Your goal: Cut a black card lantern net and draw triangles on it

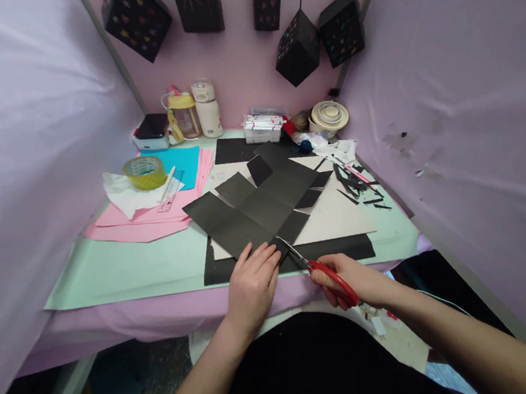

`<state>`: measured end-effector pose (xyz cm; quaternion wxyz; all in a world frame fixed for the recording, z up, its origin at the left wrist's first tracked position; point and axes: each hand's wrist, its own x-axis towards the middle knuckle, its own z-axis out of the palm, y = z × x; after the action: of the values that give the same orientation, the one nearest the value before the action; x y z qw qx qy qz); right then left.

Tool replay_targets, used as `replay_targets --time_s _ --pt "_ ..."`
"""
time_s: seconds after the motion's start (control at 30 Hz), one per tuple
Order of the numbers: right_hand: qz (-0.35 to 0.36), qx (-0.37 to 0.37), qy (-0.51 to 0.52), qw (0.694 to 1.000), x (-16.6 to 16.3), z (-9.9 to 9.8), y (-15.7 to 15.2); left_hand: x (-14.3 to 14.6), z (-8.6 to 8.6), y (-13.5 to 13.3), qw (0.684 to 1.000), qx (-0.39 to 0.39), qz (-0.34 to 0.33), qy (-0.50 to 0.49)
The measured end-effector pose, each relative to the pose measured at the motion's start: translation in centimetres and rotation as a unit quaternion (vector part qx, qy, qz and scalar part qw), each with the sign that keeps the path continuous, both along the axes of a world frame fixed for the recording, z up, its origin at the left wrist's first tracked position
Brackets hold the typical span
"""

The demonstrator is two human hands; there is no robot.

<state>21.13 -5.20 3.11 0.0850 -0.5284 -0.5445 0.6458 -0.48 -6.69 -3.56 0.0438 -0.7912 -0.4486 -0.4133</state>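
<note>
A large folded sheet of black paper (255, 207), cut into a box-net shape, lies on white paper over the mint table cover (124, 268). My left hand (253, 282) rests flat on the sheet's near edge, fingers stretched out and pressing it down. My right hand (351, 282) is closed round the red handles of a pair of scissors (315, 267). The scissor blades point up-left and meet the black sheet's near corner, just right of my left fingertips.
Pink and blue paper sheets (152, 212), a roll of yellow tape (144, 172) and a ruler lie at the left. Black paper scraps (360, 190) are strewn at the right. Bottles, a marker box (262, 128) and tape rolls stand at the back. Black paper lanterns (298, 46) hang above.
</note>
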Motion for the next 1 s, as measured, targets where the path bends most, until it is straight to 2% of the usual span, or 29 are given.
replay_targets --time_s 0.37,0.53,1.0 --pt "-0.007 -0.005 -0.047 0.999 0.01 -0.62 -0.24 0.03 0.02 -0.05 1.0 -0.003 -0.003 -0.003" --pt "-0.01 0.001 -0.032 0.999 -0.09 -0.63 -0.59 0.02 0.07 -0.07 1.0 -0.002 -0.004 -0.006" --pt "0.036 0.007 -0.042 0.998 0.19 0.17 0.02 -0.11 0.15 -0.08 0.999 -0.001 -0.034 0.011"
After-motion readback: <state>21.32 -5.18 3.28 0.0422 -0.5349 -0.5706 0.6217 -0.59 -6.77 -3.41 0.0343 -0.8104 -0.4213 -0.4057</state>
